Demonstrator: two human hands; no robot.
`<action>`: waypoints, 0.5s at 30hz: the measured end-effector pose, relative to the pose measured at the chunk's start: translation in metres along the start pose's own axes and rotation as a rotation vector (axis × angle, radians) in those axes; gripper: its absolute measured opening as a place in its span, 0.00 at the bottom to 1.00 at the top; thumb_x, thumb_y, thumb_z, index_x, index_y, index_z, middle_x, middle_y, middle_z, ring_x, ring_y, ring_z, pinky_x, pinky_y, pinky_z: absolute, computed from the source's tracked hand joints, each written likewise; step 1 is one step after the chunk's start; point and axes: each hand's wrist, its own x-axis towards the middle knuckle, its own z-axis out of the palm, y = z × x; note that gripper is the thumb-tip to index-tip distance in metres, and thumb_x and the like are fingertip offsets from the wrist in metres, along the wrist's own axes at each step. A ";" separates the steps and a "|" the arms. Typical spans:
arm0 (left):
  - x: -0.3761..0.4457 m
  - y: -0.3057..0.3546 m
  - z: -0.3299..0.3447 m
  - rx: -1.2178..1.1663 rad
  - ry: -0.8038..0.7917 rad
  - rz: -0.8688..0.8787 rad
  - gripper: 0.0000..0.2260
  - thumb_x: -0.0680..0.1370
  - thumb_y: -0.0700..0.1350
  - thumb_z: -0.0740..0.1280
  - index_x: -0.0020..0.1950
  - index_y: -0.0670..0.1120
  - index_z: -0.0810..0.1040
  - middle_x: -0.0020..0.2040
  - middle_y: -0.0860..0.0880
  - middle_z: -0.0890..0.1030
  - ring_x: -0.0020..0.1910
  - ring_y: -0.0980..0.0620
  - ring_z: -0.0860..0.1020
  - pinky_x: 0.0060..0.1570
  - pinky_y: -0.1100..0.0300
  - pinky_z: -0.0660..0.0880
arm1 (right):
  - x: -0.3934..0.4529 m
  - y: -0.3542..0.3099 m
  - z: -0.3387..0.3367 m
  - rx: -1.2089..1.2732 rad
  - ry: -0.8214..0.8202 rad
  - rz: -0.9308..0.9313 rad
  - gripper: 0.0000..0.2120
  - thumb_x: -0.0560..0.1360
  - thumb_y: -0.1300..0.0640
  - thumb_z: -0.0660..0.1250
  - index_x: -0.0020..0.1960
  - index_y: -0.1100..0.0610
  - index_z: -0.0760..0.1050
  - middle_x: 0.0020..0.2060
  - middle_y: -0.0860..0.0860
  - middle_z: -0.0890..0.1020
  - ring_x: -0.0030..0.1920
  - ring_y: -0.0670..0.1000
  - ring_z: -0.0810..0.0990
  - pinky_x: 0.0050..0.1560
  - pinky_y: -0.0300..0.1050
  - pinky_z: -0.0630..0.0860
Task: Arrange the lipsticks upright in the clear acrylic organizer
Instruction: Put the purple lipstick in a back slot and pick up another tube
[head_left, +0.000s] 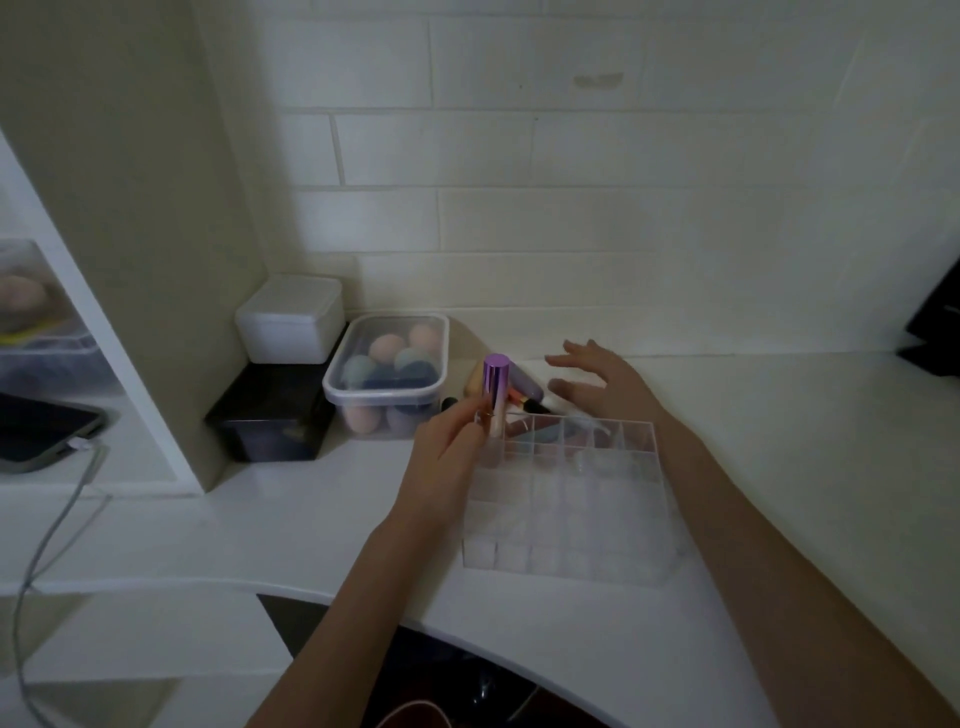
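**A:** Head view, looking down at the white counter (779, 467). What have you got?

**B:** The left hand (447, 452) has its fingers pinched around a lipstick (493, 395), purple metallic cap on top, fading to pale pink lower down. It stands upright, base right at the far left corner of the clear acrylic organizer (566, 499). Whether the base is already down in a cell I cannot tell.

**A:** And the organizer itself?

**B:** A grid of small square cells, sitting flat on the counter near the front edge. The cells nearer us look bare.

**A:** Right hand?

**B:** The right hand (602, 384) hovers beyond the organizer's far edge, fingers spread apart, gripping nothing. Under and beside it lies a loose pile of cosmetics (519, 392) on the counter: another purple tube on its side, something orange, a black-tipped piece. It is too blurred to sort them properly.

**A:** Any brand names, labels, print?

**B:** None readable. The light is dim and the lipstick's barrel shows no legible lettering.

**A:** What is to the left?

**B:** A clear lidded tub (387, 374) full of makeup sponges, peach, teal and dark blue, just beside the pile. Further left, a white lidded box (291, 322) is stacked on a black box (270, 415) in the corner against the white brick-pattern wall (571, 182). A grey cable (47, 545) trails down the far left.
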 end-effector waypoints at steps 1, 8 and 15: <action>0.000 0.000 0.000 -0.002 0.006 -0.001 0.11 0.72 0.41 0.56 0.39 0.47 0.79 0.37 0.42 0.79 0.37 0.51 0.75 0.38 0.61 0.71 | 0.005 -0.003 0.002 0.009 0.007 -0.015 0.15 0.72 0.49 0.71 0.58 0.48 0.79 0.69 0.50 0.72 0.74 0.51 0.62 0.73 0.47 0.58; 0.003 0.006 -0.002 -0.014 0.050 0.063 0.14 0.70 0.38 0.56 0.38 0.53 0.77 0.35 0.53 0.78 0.35 0.62 0.74 0.37 0.70 0.70 | 0.015 -0.023 0.006 -0.185 -0.057 0.008 0.18 0.64 0.28 0.63 0.38 0.40 0.81 0.46 0.47 0.78 0.55 0.49 0.66 0.55 0.42 0.61; 0.005 -0.001 -0.001 -0.035 0.041 0.045 0.12 0.72 0.39 0.56 0.40 0.47 0.79 0.37 0.48 0.80 0.38 0.56 0.76 0.40 0.64 0.71 | 0.017 -0.015 0.005 0.209 0.067 -0.103 0.04 0.73 0.54 0.70 0.47 0.49 0.82 0.47 0.52 0.85 0.44 0.39 0.79 0.48 0.38 0.72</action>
